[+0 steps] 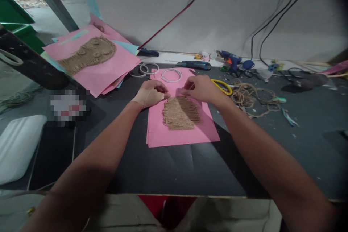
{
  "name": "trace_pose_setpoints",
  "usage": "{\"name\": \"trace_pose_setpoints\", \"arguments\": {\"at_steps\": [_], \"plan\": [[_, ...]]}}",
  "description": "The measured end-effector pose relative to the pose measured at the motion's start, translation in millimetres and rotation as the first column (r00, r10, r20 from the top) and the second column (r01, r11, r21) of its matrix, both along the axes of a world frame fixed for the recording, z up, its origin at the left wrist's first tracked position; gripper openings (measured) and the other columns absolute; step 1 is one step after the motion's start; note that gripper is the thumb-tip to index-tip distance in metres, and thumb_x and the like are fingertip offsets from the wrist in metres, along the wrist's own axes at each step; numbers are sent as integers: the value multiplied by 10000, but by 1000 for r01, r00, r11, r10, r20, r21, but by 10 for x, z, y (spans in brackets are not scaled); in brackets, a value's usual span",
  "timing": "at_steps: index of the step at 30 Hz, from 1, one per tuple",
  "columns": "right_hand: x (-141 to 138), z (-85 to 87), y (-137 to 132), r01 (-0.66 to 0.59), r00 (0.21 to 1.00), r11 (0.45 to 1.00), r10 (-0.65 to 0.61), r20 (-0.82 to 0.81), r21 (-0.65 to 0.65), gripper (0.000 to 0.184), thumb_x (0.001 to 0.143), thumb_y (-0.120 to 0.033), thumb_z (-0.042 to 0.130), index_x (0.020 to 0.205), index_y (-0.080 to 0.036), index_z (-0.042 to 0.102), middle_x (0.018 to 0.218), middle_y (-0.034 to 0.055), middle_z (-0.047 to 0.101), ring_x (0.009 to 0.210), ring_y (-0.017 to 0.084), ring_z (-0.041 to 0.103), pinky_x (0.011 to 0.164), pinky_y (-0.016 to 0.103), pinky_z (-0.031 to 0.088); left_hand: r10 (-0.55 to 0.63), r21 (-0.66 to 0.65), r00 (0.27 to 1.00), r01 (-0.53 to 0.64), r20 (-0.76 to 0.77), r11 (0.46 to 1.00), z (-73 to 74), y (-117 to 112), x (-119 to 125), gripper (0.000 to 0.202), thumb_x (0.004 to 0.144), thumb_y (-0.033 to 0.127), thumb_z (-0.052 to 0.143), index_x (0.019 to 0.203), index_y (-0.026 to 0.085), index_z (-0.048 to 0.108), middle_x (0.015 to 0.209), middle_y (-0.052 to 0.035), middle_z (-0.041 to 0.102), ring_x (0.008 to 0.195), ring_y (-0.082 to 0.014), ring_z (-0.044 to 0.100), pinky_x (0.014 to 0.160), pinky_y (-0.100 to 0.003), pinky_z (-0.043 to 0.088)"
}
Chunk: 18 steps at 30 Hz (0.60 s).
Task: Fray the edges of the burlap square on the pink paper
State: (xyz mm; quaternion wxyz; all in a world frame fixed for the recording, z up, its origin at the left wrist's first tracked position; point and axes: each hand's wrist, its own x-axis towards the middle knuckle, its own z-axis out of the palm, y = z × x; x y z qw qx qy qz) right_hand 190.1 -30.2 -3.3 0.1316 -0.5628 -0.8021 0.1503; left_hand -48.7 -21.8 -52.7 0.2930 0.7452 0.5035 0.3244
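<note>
A patch of brown jute twine (181,114), laid in tight side-by-side rows, lies on pink paper sheets (185,139) in the middle of the table. At its upper left corner my left hand (151,92), with a tan wrap around the wrist and palm, has thumb and fingers closed at the top row. My right hand (199,88) is curled at the upper right end of that row, fingertips pinched together on the twine. The strand's ends are mostly hidden by my fingers. Just beyond my hands lies a pale ring (171,70).
Yellow-handled scissors (221,86) and tangled twine (250,94) lie right of my right hand. Behind are a utility knife (194,65) and blue glue gun (231,59). At left stand stacked pink sheets (95,79) with a twine shape (92,54), and a dark post (29,58).
</note>
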Motion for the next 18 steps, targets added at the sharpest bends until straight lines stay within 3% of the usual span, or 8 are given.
{"name": "trace_pose_setpoints", "arguments": {"at_steps": [6, 15, 18], "plan": [[-16, -13, -3, 28, 1000, 998, -28, 4, -47, 196, 847, -307, 796, 960, -148, 780, 988, 130, 812, 872, 264, 740, 824, 390, 558, 5, -2, 1000, -5, -21, 1000, 15, -3, 3, 143, 672, 288, 816, 790, 211, 790, 822, -61, 785, 755, -188, 688, 755, -353, 549], [28, -38, 40, 26, 1000, 996, -27, -1, -89, 230, 899, -384, 755, 945, -159, 778, 1008, 120, 810, 915, 253, 733, 847, 372, 545, 4, 5, 1000, -4, -6, 1000, -8, 5, 2, 140, 692, 311, 791, 782, 204, 784, 821, -54, 784, 746, -181, 682, 742, -341, 555], [31, -28, 38, 14, 1000, 995, -14, -1, -99, 224, 857, -349, 798, 960, -152, 772, 1012, 116, 807, 909, 247, 730, 839, 362, 543, 14, 17, 1000, -14, -6, 1000, -11, 3, 8, 130, 717, 317, 766, 773, 201, 780, 821, -58, 780, 733, -174, 669, 730, -342, 545]]}}
